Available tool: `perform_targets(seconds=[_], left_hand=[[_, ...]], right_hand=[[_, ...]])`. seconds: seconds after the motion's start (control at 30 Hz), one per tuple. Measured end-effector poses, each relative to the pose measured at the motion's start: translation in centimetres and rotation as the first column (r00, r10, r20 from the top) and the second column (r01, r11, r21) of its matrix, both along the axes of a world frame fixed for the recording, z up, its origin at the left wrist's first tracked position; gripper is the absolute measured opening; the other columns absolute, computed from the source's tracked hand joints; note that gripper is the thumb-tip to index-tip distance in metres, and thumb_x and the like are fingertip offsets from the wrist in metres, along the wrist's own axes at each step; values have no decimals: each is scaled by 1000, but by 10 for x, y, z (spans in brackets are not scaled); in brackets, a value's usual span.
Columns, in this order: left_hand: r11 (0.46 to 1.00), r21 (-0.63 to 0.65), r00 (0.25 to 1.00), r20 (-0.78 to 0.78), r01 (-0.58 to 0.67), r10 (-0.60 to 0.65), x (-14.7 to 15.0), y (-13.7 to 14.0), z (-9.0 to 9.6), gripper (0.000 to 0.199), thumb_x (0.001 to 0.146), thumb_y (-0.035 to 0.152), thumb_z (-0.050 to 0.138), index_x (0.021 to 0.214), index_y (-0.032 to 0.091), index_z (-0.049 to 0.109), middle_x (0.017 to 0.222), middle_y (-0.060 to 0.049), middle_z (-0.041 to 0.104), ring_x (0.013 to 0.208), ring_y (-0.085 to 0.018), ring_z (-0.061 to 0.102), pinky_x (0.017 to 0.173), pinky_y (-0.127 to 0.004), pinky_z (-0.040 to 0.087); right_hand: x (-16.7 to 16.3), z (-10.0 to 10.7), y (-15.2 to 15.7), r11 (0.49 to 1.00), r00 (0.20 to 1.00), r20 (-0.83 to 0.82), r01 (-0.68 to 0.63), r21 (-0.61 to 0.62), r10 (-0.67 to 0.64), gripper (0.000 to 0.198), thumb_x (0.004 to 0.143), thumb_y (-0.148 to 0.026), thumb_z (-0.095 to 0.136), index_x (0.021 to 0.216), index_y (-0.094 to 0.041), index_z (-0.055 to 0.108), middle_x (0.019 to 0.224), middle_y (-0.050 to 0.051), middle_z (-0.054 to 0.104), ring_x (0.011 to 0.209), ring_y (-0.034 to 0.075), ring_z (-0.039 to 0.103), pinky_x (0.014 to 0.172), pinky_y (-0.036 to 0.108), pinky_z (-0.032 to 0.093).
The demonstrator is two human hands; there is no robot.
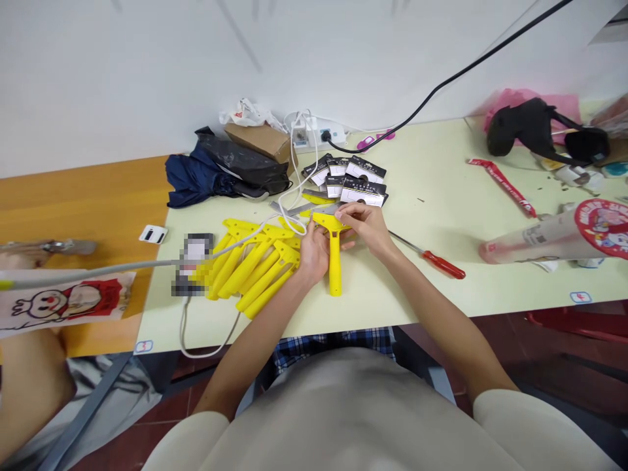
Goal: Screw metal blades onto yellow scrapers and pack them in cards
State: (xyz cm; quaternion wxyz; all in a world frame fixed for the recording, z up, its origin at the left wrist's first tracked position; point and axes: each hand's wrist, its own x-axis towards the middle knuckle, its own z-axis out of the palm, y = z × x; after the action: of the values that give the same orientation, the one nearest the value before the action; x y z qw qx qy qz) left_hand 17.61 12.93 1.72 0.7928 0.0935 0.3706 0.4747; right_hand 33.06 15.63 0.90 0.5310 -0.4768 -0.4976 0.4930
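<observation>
- Left hand's (314, 255) grip holds the yellow scraper (332, 222) from the left.
- Right hand (367, 227) pinches its right end.
- Its long handle (335, 271) points toward the person (338, 405).

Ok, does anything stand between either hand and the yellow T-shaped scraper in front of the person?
Nothing visible does: the left hand holds the yellow T-shaped scraper, and the right hand is at its head. The white cable loops beside the left hand, not between.
</observation>
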Motion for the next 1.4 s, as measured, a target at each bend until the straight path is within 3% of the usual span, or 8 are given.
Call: perform_targets(seconds=[0.27,0.4,0.5,0.67,0.83,1.0,1.23,1.4], left_hand=[[998,62,999,-26,27,-25,-1,0,-3,69,113,75,47,119,15,80,121,-19,86,119,-34,83,93,-45,73],[993,115,996,-85,25,-15,1,-2,4,36,108,50,75,121,17,80,122,-14,87,120,-30,84,94,-39,73],[985,163,986,-145,-56,80,-8,3,14,18,104,32,82,117,19,80,124,-12,87,124,-27,84,92,-31,72],[912,341,941,-161,-229,296,-42,17,29,23,111,41,74,125,24,81,140,-11,84,141,-28,77,85,-22,70],[865,395,928,-72,-309,365,-61,23,35,24,114,38,66,128,26,81,148,-8,81,148,-26,72,88,-23,71],[877,390,935,-92,-282,342,-60,23,34,25,116,35,62,122,24,83,151,-8,79,149,-25,71,88,-21,70],[964,249,990,-76,-96,118,-33,9,25,29,110,31,71,136,23,79,145,-13,82,134,-31,81,89,-31,74],[971,240,1000,-24,7,-2,-17,-1,17,27,107,27,75,132,20,77,147,-17,80,136,-34,80,92,-34,74]], right_hand=[[-1,2,-1,997,989,149,-16,82,4,40,83,-60,94,79,-24,77,103,8,81,80,21,71,71,38,60],[0,4,-1,991,980,200,-13,136,-15,46,84,-68,93,82,-25,77,104,7,80,85,22,72,77,39,60],[4,7,0,980,972,218,49,194,-92,49,99,-74,77,90,-26,75,102,7,78,93,24,73,88,41,61],[18,6,6,952,932,296,125,280,-210,45,111,-70,62,101,-27,69,101,7,74,93,25,69,91,43,57],[28,5,7,932,856,516,-161,326,-33,27,104,-53,76,98,-26,73,114,10,74,114,32,66,113,55,51],[32,1,2,859,665,720,-472,200,198,11,91,-34,89,95,-27,81,137,13,67,137,41,53,124,65,40],[31,0,3,824,515,821,-558,101,248,9,101,-28,76,102,-26,84,138,14,62,135,41,48,120,64,40],[29,3,2,815,474,843,-574,79,252,19,104,-25,64,108,-23,82,135,17,63,136,41,48,120,63,39]])
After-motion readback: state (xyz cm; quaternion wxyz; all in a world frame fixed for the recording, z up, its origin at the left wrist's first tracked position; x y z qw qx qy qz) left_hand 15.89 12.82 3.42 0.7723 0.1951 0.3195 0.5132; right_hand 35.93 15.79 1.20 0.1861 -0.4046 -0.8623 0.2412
